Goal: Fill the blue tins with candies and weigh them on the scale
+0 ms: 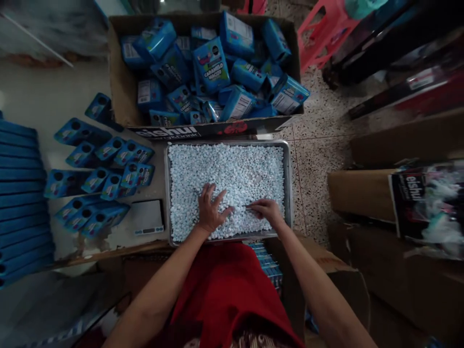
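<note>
A shallow metal tray (288, 179) is filled with small pale blue and white candies (217, 166). My left hand (211, 211) rests on the candies near the tray's front middle, fingers spread and nothing held in them. To its right, my right hand (267, 211) is low over the candies with its fingers pinched together. A small dark bit shows at those fingertips, too small to make out. Farther back among the candies lies a dull greyish patch (255, 178) that I cannot identify.
Behind the tray stands a cardboard box (163, 131) of filled blue candy packs (212, 65). Several blue boxes with round openings (96, 180) stand at left, beside a digital scale (148, 216). Stacked blue boxes (21, 193) line the far left. Cartons (362, 193) and a pink stool (322, 34) are at right.
</note>
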Demonstrator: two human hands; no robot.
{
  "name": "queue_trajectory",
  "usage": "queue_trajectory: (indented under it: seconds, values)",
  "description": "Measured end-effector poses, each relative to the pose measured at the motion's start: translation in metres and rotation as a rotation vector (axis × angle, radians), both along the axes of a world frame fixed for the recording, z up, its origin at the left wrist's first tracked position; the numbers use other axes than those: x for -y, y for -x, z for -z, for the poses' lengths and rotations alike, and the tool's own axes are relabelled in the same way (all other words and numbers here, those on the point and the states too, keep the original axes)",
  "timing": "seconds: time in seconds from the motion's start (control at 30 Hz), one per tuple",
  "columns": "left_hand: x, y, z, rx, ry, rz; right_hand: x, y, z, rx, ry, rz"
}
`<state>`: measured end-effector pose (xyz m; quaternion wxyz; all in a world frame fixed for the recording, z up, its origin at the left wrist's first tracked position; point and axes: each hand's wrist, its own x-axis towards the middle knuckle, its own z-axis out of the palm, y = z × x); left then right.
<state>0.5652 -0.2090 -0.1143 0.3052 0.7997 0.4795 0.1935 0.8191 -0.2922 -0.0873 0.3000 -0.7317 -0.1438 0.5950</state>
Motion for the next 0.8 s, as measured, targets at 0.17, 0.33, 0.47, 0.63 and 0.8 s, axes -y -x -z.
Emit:
queue_trajectory:
  seconds: [0.17,0.33,0.47,0.63,0.8]
  values:
    - [0.002,-0.032,-0.035,0.157,0.086,-0.009,-0.029,0.031,0.0,-0.163,-0.051,-0.013]
    - [-0.068,-0.009,-0.108,0.103,0.06,-0.046,-0.039,0.012,-0.008,-0.273,-0.077,-0.045]
    - [-0.205,-0.022,-0.149,0.03,-0.117,-0.256,-0.046,-0.008,-0.018,-0.298,-0.092,-0.033]
    - [-0.312,-0.082,-0.129,-0.133,0.301,-0.379,-0.047,-0.014,-0.037,-0.311,-0.106,0.029]
    - [-0.314,-0.08,-0.118,-0.148,0.347,-0.468,-0.036,-0.012,-0.045,-0.346,-0.086,0.122]
